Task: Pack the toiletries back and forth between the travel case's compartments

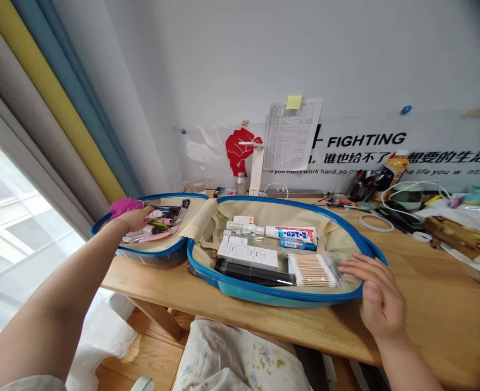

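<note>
A small suitcase with a blue rim point(260, 296) and beige lining lies open on the desk. My left hand point(136, 219) is inside its left half, fingers closed round a small white bottle point(156, 214), partly hidden. Around it are a bright pink mesh puff point(125, 206) and several small cosmetics. My right hand point(380, 296) lies over the right rim, fingers stretched out, next to a pack of cotton swabs point(312, 270). The right half also holds a toothpaste tube point(292, 233), a blue tube point(297, 244), a clear bottle point(245, 230), a white box point(247, 254) and a black cylinder point(254, 272).
On the wooden desk point(423, 304), a white lamp point(256, 168) and a silver bottle point(240, 183) stand behind the case. To the right are a tape roll point(376, 223), cables, pens and a brown pouch point(460, 233). Curtains point(56, 108) hang at the left.
</note>
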A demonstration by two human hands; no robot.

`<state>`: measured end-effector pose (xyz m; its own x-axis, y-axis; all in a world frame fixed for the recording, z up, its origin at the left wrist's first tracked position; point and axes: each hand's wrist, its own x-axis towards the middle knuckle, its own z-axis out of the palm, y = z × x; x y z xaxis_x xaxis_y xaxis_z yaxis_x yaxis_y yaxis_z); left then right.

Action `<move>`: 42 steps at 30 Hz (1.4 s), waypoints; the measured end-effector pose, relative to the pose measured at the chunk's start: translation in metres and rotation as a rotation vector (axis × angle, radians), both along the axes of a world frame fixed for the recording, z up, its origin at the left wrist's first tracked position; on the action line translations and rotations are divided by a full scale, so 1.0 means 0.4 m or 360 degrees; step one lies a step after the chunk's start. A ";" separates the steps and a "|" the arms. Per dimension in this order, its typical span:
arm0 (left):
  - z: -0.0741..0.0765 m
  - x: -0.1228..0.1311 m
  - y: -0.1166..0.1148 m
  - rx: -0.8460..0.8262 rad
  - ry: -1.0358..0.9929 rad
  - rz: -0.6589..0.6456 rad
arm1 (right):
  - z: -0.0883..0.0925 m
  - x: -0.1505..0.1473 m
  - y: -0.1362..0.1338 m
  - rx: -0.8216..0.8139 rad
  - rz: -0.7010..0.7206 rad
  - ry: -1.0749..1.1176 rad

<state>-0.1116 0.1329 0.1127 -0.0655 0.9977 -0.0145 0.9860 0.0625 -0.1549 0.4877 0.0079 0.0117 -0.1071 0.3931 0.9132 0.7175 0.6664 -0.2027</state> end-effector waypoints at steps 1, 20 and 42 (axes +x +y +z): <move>0.010 0.013 0.003 0.0068 -0.0007 -0.0009 | -0.001 0.001 0.001 -0.0001 -0.0002 -0.0002; -0.033 0.632 0.081 -0.0488 -0.0028 -0.1189 | -0.002 0.003 0.001 0.0024 -0.0031 -0.0022; 0.088 0.167 0.076 0.0281 -0.0217 -0.0138 | -0.001 0.004 0.002 0.0031 -0.0018 -0.0040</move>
